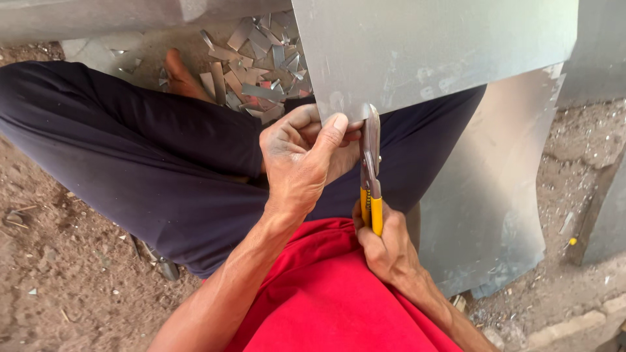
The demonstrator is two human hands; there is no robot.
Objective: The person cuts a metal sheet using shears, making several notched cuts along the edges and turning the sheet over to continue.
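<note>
A grey metal sheet [430, 45] is held up over my lap. My left hand [303, 160] pinches its lower left corner, thumb on top. My right hand [385, 251] grips the yellow handles of tin snips [370, 171], whose steel blades point up and meet the sheet's lower edge just right of my left thumb. The blades look nearly closed on the edge. I sit on the ground in dark trousers and a red shirt.
A pile of cut metal scraps [257, 65] lies on the ground beyond my knee, beside a bare foot [179, 75]. Another curved metal sheet [495, 195] lies to the right. Bare dirt ground [65, 274] surrounds me; a grey panel [606, 215] stands at far right.
</note>
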